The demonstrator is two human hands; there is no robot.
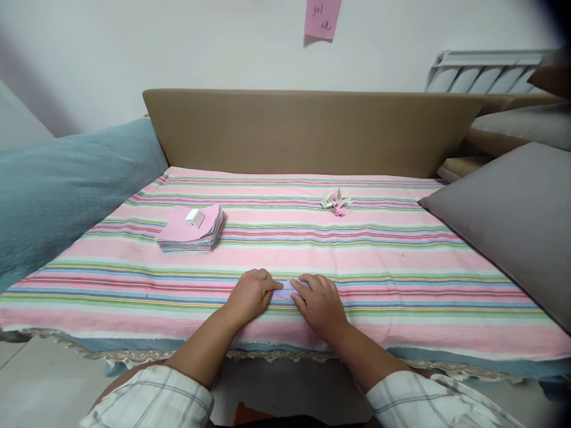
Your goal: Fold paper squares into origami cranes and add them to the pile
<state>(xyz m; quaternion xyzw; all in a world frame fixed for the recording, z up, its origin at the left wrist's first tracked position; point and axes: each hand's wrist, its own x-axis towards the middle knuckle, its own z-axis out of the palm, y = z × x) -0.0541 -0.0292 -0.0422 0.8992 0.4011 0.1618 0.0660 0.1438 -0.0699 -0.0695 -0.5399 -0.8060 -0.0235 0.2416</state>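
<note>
A small pale lilac folded paper [285, 291] lies on the striped sheet [383, 255] near the front edge. My left hand [250, 295] presses on its left end with curled fingers. My right hand [319, 304] presses on its right end, fingers bent over it. Most of the paper is hidden under both hands. A stack of pink square papers [191, 236] sits further back on the left, with a small white block [194, 218] on top. Several folded paper shapes [336, 202] lie far back to the right.
A teal blanket [57, 190] is heaped along the left. A grey pillow [513, 226] lies on the right. A tan headboard [307, 128] runs along the back, with a pink note [322, 18] on the wall above and a white radiator [482, 71] at upper right.
</note>
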